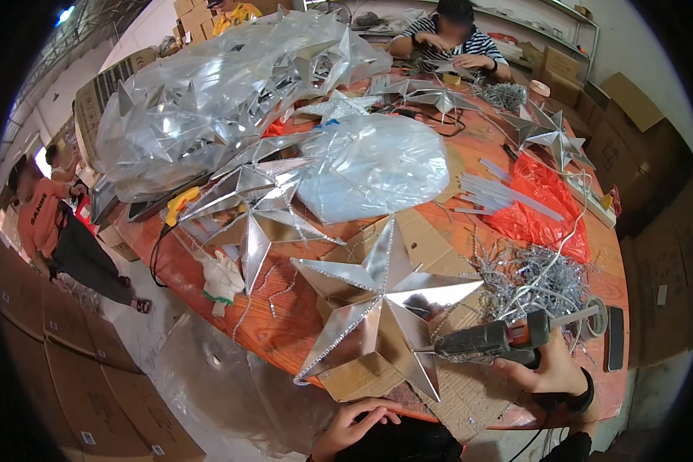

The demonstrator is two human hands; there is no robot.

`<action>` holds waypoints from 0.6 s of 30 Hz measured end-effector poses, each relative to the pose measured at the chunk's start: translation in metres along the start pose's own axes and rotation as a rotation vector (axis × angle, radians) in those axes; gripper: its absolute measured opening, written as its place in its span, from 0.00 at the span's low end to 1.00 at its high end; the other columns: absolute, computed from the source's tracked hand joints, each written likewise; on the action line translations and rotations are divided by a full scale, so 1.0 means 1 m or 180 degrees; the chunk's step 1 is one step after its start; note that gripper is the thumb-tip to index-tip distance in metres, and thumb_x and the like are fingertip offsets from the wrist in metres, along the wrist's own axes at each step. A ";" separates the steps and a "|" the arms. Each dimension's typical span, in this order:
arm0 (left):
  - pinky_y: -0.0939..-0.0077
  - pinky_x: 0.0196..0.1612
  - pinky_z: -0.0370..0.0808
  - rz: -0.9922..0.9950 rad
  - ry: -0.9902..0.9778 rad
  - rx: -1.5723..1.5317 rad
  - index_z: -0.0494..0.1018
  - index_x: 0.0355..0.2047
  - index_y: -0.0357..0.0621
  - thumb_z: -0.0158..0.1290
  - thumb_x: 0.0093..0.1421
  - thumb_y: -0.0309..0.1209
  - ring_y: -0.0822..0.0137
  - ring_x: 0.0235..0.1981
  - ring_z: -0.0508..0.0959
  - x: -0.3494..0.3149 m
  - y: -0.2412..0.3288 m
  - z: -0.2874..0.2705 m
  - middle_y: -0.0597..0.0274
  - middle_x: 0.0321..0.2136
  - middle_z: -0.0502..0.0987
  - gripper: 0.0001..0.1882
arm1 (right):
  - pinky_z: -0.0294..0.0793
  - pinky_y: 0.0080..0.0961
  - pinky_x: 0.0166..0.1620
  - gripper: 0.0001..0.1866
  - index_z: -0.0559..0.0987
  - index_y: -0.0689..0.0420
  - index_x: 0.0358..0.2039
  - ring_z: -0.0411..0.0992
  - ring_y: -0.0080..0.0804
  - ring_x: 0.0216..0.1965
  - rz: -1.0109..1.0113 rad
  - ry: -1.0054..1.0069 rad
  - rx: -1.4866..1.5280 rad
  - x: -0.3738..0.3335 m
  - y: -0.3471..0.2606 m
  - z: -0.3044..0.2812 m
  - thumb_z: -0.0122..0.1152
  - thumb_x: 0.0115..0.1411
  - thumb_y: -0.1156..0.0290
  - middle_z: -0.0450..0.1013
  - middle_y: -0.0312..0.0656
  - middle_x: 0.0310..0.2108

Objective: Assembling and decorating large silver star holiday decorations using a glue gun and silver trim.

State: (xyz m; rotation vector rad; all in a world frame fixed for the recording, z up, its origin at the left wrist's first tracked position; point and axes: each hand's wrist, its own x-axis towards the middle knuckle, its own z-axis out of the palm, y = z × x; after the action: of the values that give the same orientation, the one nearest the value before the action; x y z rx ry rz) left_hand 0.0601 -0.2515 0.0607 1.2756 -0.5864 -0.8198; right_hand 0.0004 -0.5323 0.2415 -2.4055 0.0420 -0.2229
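Nearest, left hand (352, 426) at the table's (285, 327) near edge, fingers loosely curled, holding nothing, just below the big silver foil five-pointed star (377, 296). Right hand (550, 368) clenched round the grey hot-glue gun (491, 339), nozzle touching the star's right side (star flat on brown cardboard (423, 242)). Just beyond the gun, a tangle of silver tinsel trim (527, 277). Farther, red plastic bag (543, 208), second silver star (258, 208), clear bags of stars (208, 100). Across the table, a person in a striped shirt (450, 38).

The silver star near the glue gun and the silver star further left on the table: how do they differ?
The near star lies on cardboard, the glue gun in the right hand at its edge; the left star lies on bare table, untouched. Both are shiny, faceted and bead-trimmed.
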 end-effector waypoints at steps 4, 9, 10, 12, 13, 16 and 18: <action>0.82 0.36 0.71 0.0094 0.0117 -0.0021 0.72 0.45 0.34 0.42 0.65 0.27 0.74 0.33 0.77 0.002 0.004 0.002 0.58 0.32 0.79 0.13 | 0.71 0.24 0.35 0.19 0.76 0.63 0.35 0.74 0.30 0.30 0.0601 -0.0306 0.0715 -0.011 -0.003 -0.011 0.70 0.46 0.67 0.76 0.43 0.28; 0.82 0.36 0.72 -0.0014 0.0135 -0.0028 0.72 0.44 0.34 0.42 0.65 0.27 0.73 0.33 0.77 0.001 0.003 0.003 0.58 0.32 0.78 0.13 | 0.71 0.22 0.31 0.20 0.75 0.63 0.37 0.73 0.26 0.27 0.0734 -0.0635 0.0810 -0.036 0.009 -0.017 0.70 0.46 0.68 0.75 0.41 0.25; 0.82 0.36 0.72 0.0008 0.0142 -0.0042 0.72 0.44 0.34 0.42 0.65 0.27 0.73 0.34 0.77 0.001 0.003 0.004 0.58 0.32 0.78 0.13 | 0.71 0.21 0.30 0.20 0.75 0.63 0.37 0.73 0.25 0.26 0.0734 -0.0624 0.0811 -0.042 0.012 -0.016 0.70 0.45 0.68 0.75 0.41 0.25; 0.82 0.36 0.72 0.0035 0.0175 -0.0066 0.72 0.44 0.34 0.42 0.65 0.27 0.72 0.34 0.78 0.001 0.004 0.005 0.58 0.33 0.78 0.13 | 0.71 0.22 0.28 0.20 0.75 0.64 0.36 0.73 0.25 0.24 0.0471 -0.0553 0.0801 -0.048 0.023 -0.011 0.71 0.45 0.68 0.74 0.41 0.23; 0.82 0.37 0.71 -0.0038 0.0241 -0.0032 0.72 0.44 0.34 0.42 0.65 0.27 0.72 0.35 0.78 0.001 0.005 0.006 0.58 0.34 0.77 0.13 | 0.70 0.22 0.27 0.20 0.75 0.64 0.35 0.73 0.26 0.24 0.0522 -0.0572 0.0807 -0.049 0.024 -0.009 0.71 0.45 0.68 0.74 0.41 0.22; 0.81 0.37 0.71 -0.0039 0.0301 -0.0003 0.72 0.43 0.34 0.42 0.65 0.27 0.72 0.35 0.78 0.000 0.006 0.007 0.58 0.34 0.77 0.12 | 0.70 0.22 0.26 0.19 0.74 0.65 0.34 0.73 0.26 0.24 0.0591 -0.0548 0.0763 -0.054 0.023 -0.007 0.71 0.45 0.67 0.73 0.41 0.22; 0.81 0.37 0.71 -0.0024 0.0281 -0.0030 0.72 0.44 0.34 0.41 0.65 0.27 0.71 0.35 0.78 0.000 0.004 0.007 0.58 0.35 0.76 0.13 | 0.70 0.21 0.26 0.19 0.74 0.65 0.33 0.73 0.26 0.23 0.0583 -0.0577 0.0717 -0.055 0.024 -0.007 0.70 0.45 0.67 0.73 0.41 0.21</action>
State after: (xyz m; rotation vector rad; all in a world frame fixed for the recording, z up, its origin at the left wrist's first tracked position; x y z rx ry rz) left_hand 0.0557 -0.2556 0.0663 1.2993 -0.5068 -0.7676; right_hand -0.0544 -0.5497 0.2228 -2.1721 0.1454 0.0724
